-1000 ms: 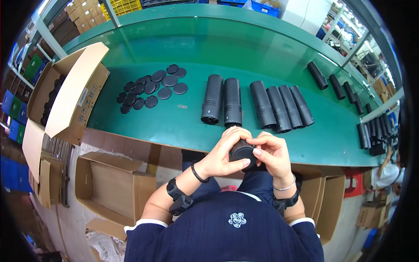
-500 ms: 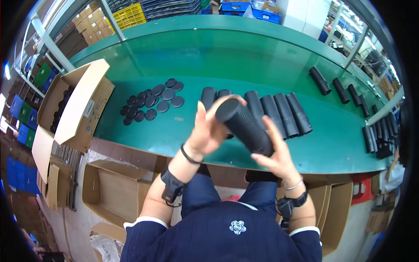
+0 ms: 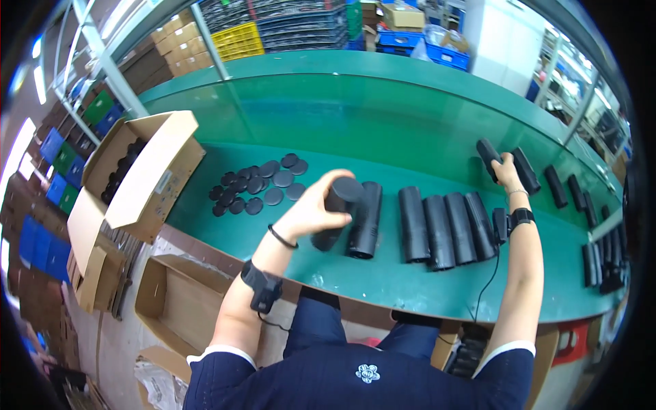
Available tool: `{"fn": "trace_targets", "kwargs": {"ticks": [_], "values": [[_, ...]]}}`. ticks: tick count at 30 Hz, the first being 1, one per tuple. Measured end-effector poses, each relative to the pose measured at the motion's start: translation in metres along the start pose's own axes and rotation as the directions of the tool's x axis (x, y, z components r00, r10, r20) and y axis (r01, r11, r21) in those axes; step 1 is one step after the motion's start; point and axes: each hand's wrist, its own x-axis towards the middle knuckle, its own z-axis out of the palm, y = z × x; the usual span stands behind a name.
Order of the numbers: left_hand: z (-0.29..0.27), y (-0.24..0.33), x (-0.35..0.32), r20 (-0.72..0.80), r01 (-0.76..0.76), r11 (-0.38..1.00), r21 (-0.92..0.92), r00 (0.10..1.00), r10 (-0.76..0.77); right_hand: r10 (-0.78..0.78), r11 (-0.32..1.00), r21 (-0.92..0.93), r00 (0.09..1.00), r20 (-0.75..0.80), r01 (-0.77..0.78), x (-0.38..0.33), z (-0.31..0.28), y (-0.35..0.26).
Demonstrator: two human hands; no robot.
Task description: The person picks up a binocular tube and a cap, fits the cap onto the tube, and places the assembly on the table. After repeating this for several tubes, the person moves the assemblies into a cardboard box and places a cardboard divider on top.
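My left hand [image 3: 311,212] grips a black capped tube [image 3: 335,212] and holds it down on the green table [image 3: 287,130], right beside another black tube [image 3: 365,219] lying there. Three more black tubes [image 3: 447,229] lie side by side to the right. My right hand [image 3: 504,171] reaches far right and closes on a smaller black tube [image 3: 488,157], next to a similar one [image 3: 525,171]. A cluster of several round black caps [image 3: 256,184] lies left of my left hand.
An open cardboard box [image 3: 137,171] with black tubes inside sits at the table's left end. More black tubes [image 3: 601,260] lie at the far right. Empty cartons [image 3: 178,301] stand on the floor below. Stacked crates [image 3: 239,41] line the back.
Both hands held one tube at my chest, then lifted it. Now my left hand has set it down beside the row while my right hand has let go and reached to a far-right tube.
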Motion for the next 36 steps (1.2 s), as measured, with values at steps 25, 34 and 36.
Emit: {"fn": "trace_targets", "kwargs": {"ticks": [25, 34, 36], "values": [[0.057, -0.004, -0.078, -0.053, -0.176, 0.984, -0.025, 0.983, 0.174, -0.597, 0.596, 0.770, 0.514, 0.615, -0.228, -0.340, 0.042, -0.211], [0.013, 0.017, -0.067, -0.145, -0.282, 0.758, -0.588, 0.959, 0.243, -0.803, 0.572, 0.705, 0.458, 0.380, 0.418, -0.336, 0.045, -0.230], [0.016, 0.023, -0.060, -0.186, -0.285, 0.560, -0.778, 0.956, 0.228, -0.803, 0.567, 0.749, 0.431, 0.412, 0.342, -0.349, 0.054, -0.225]]}}
